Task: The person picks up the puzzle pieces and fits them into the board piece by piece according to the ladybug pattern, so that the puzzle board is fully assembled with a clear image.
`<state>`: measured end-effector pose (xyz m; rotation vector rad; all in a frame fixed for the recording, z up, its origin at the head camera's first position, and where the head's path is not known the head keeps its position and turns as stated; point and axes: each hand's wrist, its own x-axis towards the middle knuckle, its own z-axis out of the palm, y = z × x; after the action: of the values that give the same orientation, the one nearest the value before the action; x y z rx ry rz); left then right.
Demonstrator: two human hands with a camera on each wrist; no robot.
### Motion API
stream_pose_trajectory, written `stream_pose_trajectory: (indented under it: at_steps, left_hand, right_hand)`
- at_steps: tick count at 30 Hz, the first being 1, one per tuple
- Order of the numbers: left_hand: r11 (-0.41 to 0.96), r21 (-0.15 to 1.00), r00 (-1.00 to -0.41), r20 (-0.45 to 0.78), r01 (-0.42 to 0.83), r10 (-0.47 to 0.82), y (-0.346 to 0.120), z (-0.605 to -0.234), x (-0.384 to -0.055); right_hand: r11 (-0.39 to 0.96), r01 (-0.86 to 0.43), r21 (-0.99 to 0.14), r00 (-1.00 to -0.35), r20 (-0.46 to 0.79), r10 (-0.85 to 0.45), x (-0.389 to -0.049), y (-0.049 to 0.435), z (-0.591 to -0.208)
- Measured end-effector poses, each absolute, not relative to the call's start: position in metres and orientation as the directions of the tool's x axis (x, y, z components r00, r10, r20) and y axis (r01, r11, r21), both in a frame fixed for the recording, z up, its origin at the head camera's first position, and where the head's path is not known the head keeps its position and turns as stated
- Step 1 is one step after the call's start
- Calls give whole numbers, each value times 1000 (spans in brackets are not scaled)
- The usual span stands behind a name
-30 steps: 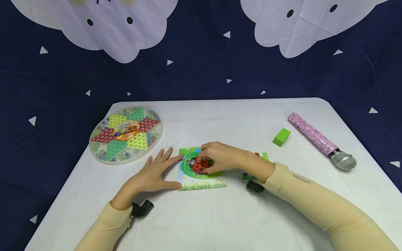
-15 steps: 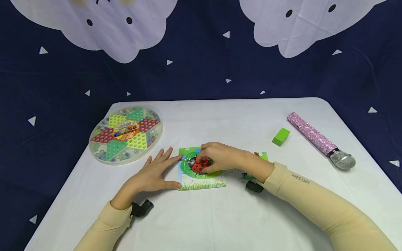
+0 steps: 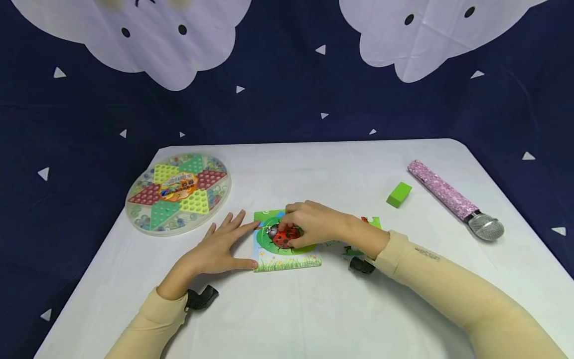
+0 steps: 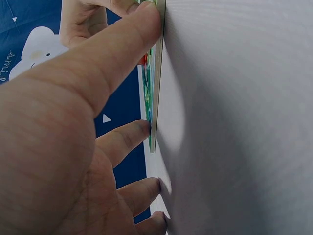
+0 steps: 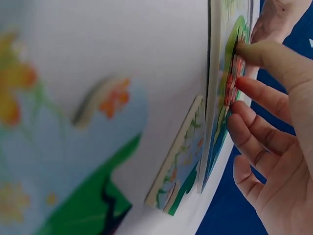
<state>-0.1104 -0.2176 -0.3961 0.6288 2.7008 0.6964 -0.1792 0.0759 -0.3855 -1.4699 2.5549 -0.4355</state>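
A flat picture puzzle (image 3: 287, 263) with a red ladybug on a green leaf lies on the white table (image 3: 269, 319) in the head view. My left hand (image 3: 215, 252) spreads its fingers at the puzzle's left side. Its thumb and index fingertips touch the left edge, and the left wrist view shows the thumb (image 4: 112, 54) against that edge. Over the ladybug, my right hand (image 3: 316, 223) has bent fingers. In the right wrist view its thumb and index fingertips pinch at the ladybug (image 5: 237, 63), partly hidden by the hand.
Loose jigsaw pieces (image 5: 178, 161) lie right of the puzzle, partly under my right forearm. A green block (image 3: 398, 194) and a pink glitter microphone (image 3: 448, 194) rest farther right. At the back left sits a round Chinese checkers set (image 3: 178, 194) with marbles.
Both hands and the puzzle hold the same places. The whole head view has shifted slightly.
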Motion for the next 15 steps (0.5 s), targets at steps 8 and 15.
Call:
stream_pose_trajectory:
  at_steps: [8,15]
  left_hand:
    - [788,515,-872,-144,338,468,-222,-409,-114]
    - [787,517,-869,-151,337,471,-220,-401,-111]
  right_hand:
    - [461,-822,-336,-485,-12,-874,-180,82,-381]
    - [482,-799,-360,-520,9,-854,-183,98,-370]
